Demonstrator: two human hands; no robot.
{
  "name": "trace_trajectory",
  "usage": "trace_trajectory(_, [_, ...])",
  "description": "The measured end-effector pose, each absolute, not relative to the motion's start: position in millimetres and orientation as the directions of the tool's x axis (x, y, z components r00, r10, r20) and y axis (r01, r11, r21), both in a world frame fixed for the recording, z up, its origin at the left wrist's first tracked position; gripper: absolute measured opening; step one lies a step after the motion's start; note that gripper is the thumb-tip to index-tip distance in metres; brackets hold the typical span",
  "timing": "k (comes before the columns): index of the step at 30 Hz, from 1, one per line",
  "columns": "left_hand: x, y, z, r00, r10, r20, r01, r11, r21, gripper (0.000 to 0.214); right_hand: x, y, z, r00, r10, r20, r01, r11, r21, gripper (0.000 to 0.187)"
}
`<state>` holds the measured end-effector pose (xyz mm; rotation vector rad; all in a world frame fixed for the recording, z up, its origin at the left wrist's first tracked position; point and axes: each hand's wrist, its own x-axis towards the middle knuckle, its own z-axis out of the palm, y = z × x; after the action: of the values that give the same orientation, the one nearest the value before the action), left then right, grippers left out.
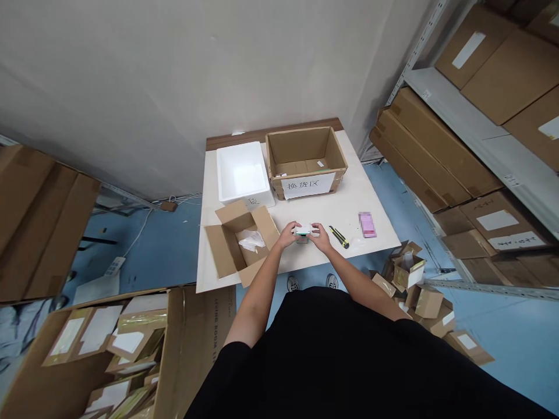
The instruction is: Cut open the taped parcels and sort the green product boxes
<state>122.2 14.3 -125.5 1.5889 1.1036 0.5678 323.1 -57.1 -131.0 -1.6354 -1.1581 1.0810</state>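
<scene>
Black shirt (332, 355) nearest; left hand (288, 234) and right hand (322, 238) both grip small white box (303, 230), yellow-black box cutter (339, 237) just right.

Shelving (484, 134) loaded with cartons (432, 151) and a box (48, 384) of parcels (131, 342) mark a stockroom.

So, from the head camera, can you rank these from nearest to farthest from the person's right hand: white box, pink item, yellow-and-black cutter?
From the right hand:
1. Yellow-and-black cutter: just to its right, on the table.
2. Pink item: farther right, beyond the cutter.
3. White box: toward the table's far left.
</scene>
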Motion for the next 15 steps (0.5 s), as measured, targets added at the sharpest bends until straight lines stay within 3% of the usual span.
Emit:
trace_trajectory(9, [128,10,-135,0.424,0.889,-0.172,0.369,0.004,0.93,0.035,319,-59,-136,0.171,0.983,-0.066,0.374,-0.127,-0.919,0.023])
trace_trajectory(15, [127,8,-141,0.407,0.899,-0.164,0.423,-0.026,0.906,0.031,317,-60,-151,0.174,0.983,-0.06,0.364,-0.121,-0.924,0.019])
